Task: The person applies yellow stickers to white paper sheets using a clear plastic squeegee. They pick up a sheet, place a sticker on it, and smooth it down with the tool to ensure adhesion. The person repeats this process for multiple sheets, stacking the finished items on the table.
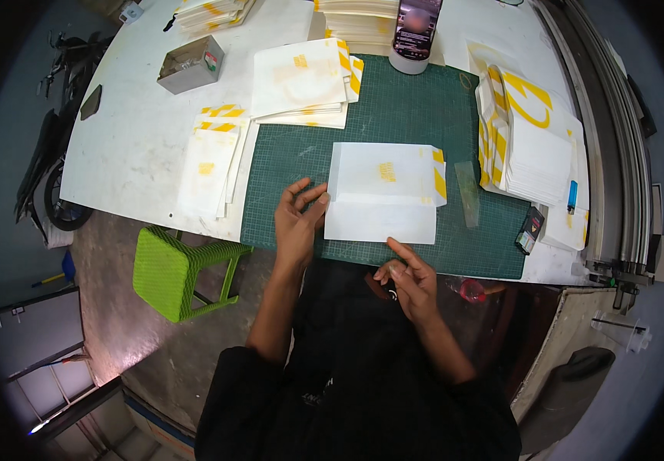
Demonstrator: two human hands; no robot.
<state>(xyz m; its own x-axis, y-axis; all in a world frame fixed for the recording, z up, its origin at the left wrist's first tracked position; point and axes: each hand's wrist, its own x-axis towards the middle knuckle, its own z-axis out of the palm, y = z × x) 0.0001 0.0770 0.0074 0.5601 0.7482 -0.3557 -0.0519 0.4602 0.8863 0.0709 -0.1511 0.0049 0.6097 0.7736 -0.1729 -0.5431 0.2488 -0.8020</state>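
A white, partly folded paper envelope [382, 184] with a yellow print and a yellow-striped flap on its right lies on the green cutting mat [286, 169]. A crease runs across it, and its lower panel is plain. My left hand [298, 223] is at the envelope's left edge, thumb and index fingertip pinching there, the other fingers loosely bent. Below the envelope is my right hand [413, 284], palm turned up. Its index finger points to the bottom edge, and the other fingers are loosely curled with nothing visible in them.
White-and-yellow envelopes lie in stacks behind [297, 77], to the left [210, 169] and to the right [536, 146]. A phone [416, 31] stands at the back. Nearby are a grey box [191, 65], a clear strip [467, 192], a small black pack [530, 229] and a green stool [167, 273].
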